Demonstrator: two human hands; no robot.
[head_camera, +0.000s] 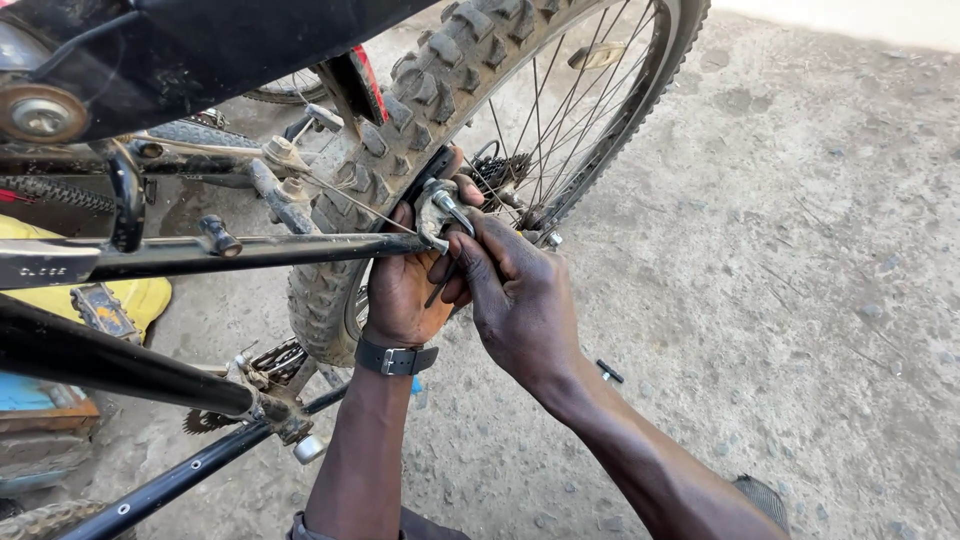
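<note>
A bicycle's rear wheel with a knobby tyre (425, 95) fills the upper middle of the head view. My left hand (400, 285), with a dark strap on its wrist, grips the grey metal brake arm (435, 215) beside the tyre. My right hand (510, 290) closes on a thin dark tool (440, 282) set against that brake arm. A brake cable (350, 198) runs leftward from the arm. The black frame stay (250, 250) ends at my hands.
Black frame tubes (90, 360) and a chainring with crank (270, 385) lie lower left. A yellow object (140, 295) sits behind the frame. Rear sprockets (500, 170) show through the spokes. A small dark part (610, 372) lies on the dusty ground (780, 250).
</note>
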